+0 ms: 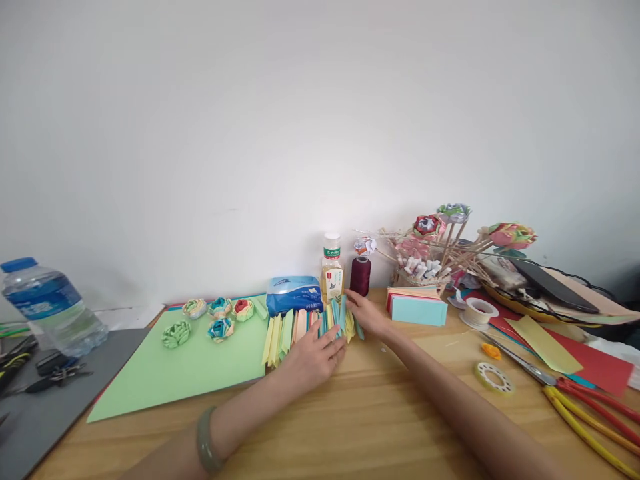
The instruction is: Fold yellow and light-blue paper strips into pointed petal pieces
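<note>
A row of folded paper strips (287, 331) in yellow, green, pink and blue stands packed side by side on the wooden table. My left hand (315, 353) lies over the middle of the row, its fingers spread across the strips. At the row's right end, my right hand (365, 315) closes its fingers on blue strips; its thumb is mostly hidden. Just behind the strips are a blue soft pack (294, 295) and a bottle of yellowish liquid (333, 272).
Left of the strips, several folded paper flowers (220, 329) rest on green paper (200, 373). A water bottle (53, 307) leans at far left. On the right are a dark red thread spool (361, 276), a paper stack (419, 311), tape (495, 377), scissors (550, 379) and stemmed paper flowers (513, 235).
</note>
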Motion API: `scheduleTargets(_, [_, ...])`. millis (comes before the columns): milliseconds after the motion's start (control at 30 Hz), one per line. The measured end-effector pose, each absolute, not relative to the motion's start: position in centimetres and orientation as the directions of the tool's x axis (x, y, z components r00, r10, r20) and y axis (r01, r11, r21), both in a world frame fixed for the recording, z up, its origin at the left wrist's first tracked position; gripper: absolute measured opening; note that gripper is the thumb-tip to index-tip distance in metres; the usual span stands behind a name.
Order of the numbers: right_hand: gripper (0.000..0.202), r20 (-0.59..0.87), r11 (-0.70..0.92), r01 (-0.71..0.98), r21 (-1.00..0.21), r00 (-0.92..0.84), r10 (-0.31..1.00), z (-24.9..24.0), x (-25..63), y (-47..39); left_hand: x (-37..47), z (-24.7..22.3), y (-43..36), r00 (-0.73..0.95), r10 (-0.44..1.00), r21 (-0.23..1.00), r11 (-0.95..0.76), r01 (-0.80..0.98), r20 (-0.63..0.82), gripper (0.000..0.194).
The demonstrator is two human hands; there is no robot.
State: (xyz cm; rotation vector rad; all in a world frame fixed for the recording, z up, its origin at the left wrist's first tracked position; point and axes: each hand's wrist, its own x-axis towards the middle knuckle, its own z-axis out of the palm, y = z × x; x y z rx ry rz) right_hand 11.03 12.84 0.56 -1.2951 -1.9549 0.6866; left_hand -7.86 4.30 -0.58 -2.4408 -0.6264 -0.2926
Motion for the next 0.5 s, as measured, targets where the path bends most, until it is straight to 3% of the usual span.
scheduleTargets(267, [0.029,0.317,0.448,0.651,-0.613,-0.316,0.894,0.0,12.7,10.6,-7.2,-0.7,3.4,0.857,0.269,-0.469,-0.745,0.475,0.440,0.020])
scheduleTargets(367, [0.020,0.383,0.443,0.748,-0.494,-0.270,0.884,0.9,16.1,10.2,-6.7,-0.1,2.6,0.858,0.257,-0.437,-0.774,0.458,0.445,0.021])
scheduleTargets(500, [0.024,0.503,0.366,0.888,-0.277,-0.190,0.843,2.0,21.9,9.7,-5.4,0.4,2.5,0.869,0.342,-0.417,-0.774,0.477,0.358,0.025])
